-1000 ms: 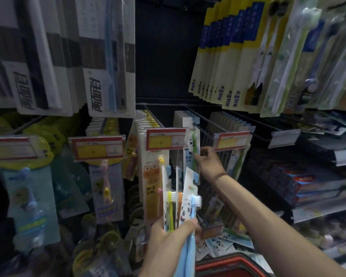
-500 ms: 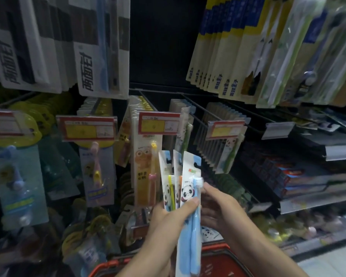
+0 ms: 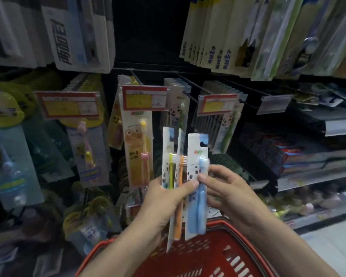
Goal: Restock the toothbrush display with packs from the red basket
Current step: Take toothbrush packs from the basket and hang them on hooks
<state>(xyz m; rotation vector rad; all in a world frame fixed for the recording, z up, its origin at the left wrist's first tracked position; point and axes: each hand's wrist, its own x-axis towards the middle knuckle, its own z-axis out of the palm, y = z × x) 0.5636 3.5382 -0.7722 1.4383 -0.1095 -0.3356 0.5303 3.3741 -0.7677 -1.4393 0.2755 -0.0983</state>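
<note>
Fanning out above the red basket (image 3: 188, 254), three panda toothbrush packs are gripped upright in the left hand (image 3: 164, 198), its thumb pressed across their fronts. The blue-brush pack (image 3: 197, 176) sits at the front and is pinched at its right edge by the right hand (image 3: 226, 188), thumb on the front and fingers curled behind. Just left of it, the orange-brush pack (image 3: 180, 170) and the yellow-green-brush pack (image 3: 168, 156) are tucked in side by side.

At 12 o'clock from the held packs, a peg of matching panda packs (image 3: 177, 114) is hung behind a red-and-yellow price tag (image 3: 144, 97), so that tag kinda sits in the way of the peg's front end. At 1 o'clock, another full panda row (image 3: 226, 134) is hung with its own price tag (image 3: 218, 103). At 10 o'clock, an owl-print kids' brush pack (image 3: 137, 148) is seen. Boxed toothpaste (image 3: 284, 156) is shelved at 3 o'clock, well apart. Tall yellow adult brush packs (image 3: 218, 37) crowd the top right.
</note>
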